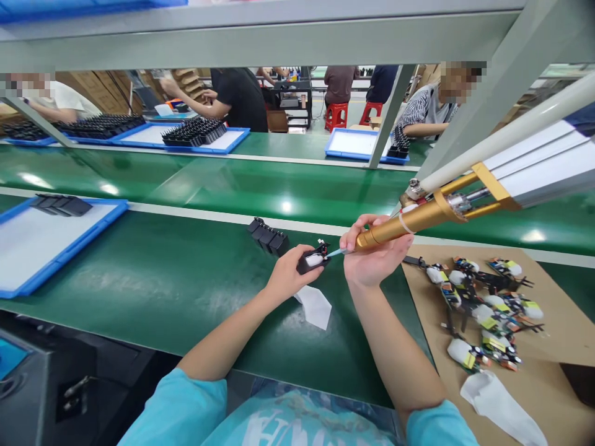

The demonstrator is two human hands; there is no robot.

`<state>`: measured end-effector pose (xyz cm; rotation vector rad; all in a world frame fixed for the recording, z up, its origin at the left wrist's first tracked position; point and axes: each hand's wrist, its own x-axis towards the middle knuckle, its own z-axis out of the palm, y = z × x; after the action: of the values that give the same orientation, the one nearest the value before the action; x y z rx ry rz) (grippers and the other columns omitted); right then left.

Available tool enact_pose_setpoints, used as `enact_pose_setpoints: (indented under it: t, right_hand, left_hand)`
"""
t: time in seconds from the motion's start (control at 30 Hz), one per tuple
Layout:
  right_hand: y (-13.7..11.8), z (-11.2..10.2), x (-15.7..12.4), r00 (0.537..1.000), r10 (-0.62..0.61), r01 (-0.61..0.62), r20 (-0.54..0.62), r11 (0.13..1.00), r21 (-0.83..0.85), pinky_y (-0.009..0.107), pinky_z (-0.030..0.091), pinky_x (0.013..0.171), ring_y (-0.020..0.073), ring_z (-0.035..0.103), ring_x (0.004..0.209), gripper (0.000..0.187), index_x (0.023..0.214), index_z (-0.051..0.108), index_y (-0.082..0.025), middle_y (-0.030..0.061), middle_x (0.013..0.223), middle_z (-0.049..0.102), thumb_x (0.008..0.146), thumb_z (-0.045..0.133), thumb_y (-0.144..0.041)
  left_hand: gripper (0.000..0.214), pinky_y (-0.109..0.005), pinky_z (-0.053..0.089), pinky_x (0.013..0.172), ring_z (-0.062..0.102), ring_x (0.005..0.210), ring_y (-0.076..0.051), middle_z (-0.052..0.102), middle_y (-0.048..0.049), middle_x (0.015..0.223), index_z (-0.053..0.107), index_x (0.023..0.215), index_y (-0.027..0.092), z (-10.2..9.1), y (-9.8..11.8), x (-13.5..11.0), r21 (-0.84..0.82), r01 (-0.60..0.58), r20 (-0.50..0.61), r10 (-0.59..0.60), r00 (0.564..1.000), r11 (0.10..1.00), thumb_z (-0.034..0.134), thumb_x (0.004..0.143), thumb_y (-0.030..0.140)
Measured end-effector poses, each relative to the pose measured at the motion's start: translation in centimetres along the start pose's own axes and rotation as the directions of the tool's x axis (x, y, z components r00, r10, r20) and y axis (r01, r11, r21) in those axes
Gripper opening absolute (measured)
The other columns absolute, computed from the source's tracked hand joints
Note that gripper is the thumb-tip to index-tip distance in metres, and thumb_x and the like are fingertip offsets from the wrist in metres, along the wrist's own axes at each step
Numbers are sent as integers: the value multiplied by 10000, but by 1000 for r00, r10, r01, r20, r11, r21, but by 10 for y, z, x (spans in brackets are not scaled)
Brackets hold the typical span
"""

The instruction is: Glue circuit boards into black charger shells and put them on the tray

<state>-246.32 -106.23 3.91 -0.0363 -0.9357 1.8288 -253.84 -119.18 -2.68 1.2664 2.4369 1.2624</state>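
Left hand (289, 270) grips case (305, 264), likely light, rigid; hold by sides. Right hand (367, 263), at 3 o'clock, holds gold tool (402, 225).

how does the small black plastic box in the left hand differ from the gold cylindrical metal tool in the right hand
The small black plastic box is short and squared; the gold cylindrical metal tool is longer and round. The box shows white material inside; the tool narrows to a pale blue nozzle. Both are held, in the left hand and right hand respectively.
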Motion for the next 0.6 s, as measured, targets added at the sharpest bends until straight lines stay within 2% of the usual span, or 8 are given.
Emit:
enact_pose_setpoints:
  t: [0.2,0.37,0.6]
  right_hand:
    - [-1,2,-1,1000,19,-19,6,1000,11,244,397,382,51,433,392,470,991,472,-267,-40,768,513,797,315,-666]
    - [-1,2,-2,1000,2,-2,17,1000,6,249,413,395,55,440,401,437,1018,465,-287,-41,781,520,816,307,-641]
    - [0,7,-10,998,-23,17,62,995,96,253,407,394,61,448,409,360,1041,474,-279,-24,816,534,854,325,-549]
  left_hand:
    - [352,-254,477,665,602,725,-141,662,-1,936,545,1054,221,1,-1,0,-16,41,18,-40,999,999,636,756,386]
    - [381,-254,477,631,587,624,-118,675,6,944,514,1083,224,8,-2,1,-27,83,42,-82,996,996,635,764,394]
    - [377,-262,498,679,617,769,-149,670,-16,991,546,1091,230,22,4,-1,8,-30,3,30,1000,1000,655,758,371]
